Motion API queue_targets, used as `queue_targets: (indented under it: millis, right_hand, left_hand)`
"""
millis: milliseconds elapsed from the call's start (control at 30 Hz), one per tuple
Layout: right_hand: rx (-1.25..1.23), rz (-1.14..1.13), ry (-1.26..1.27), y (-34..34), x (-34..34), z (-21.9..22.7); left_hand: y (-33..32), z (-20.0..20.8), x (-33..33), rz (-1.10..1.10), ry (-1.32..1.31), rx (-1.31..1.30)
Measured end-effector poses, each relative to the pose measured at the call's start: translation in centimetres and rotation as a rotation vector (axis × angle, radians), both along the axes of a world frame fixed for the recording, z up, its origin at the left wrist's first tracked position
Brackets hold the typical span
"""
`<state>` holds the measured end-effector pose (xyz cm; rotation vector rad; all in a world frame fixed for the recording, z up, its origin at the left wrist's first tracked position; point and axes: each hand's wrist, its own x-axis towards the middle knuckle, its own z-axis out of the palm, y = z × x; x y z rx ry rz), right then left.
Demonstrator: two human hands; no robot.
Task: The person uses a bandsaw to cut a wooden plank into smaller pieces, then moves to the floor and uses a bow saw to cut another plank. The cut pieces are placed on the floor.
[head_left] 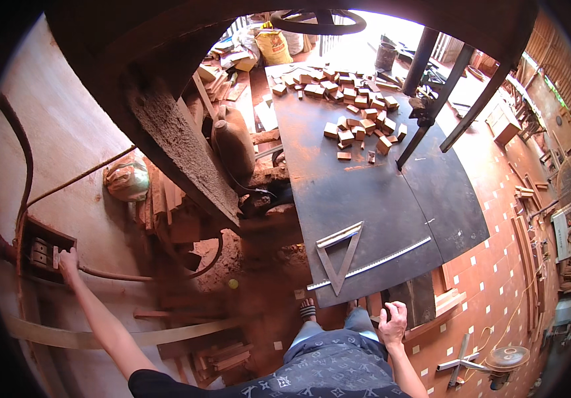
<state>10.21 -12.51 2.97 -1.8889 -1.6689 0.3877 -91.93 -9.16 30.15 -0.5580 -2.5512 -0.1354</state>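
Observation:
My left hand reaches out to the far left, its fingers bent against a switch in a wooden switch box on the wall. Part of those fingers is hidden. At my right side, my right hand hangs with loosely curled fingers and nothing in it, near the front edge of a dark metal saw table. On that table lie a triangular set square and a long pale ruler crossing its lower tip. Farther back are several small wood blocks, scattered in a loose heap.
An upright dark guide post comes down to the table. A heavy dusty machine beam slants across the left, beside a brown jug. A cable runs from the switch box. Stacked boards and a standing fan are at right.

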Motion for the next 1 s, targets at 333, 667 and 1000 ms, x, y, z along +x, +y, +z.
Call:
queue_targets:
  millis: [333,667,1000]
  right_hand:
    - [0.005,-0.171,-0.089,0.0,0.3,0.3]
    - [0.011,-0.609,-0.129,-8.0,0.8,-0.7]
    - [-0.443,-1.055,-0.035,-22.4,0.1,-8.6]
  left_hand:
    - [22.6,-19.5,47.2,-1.416,-0.158,0.150]
    - [41.5,-34.7,49.8,-1.683,0.054,-0.418]
    - [43.5,-38.5,48.1,-1.850,-0.044,-0.490]
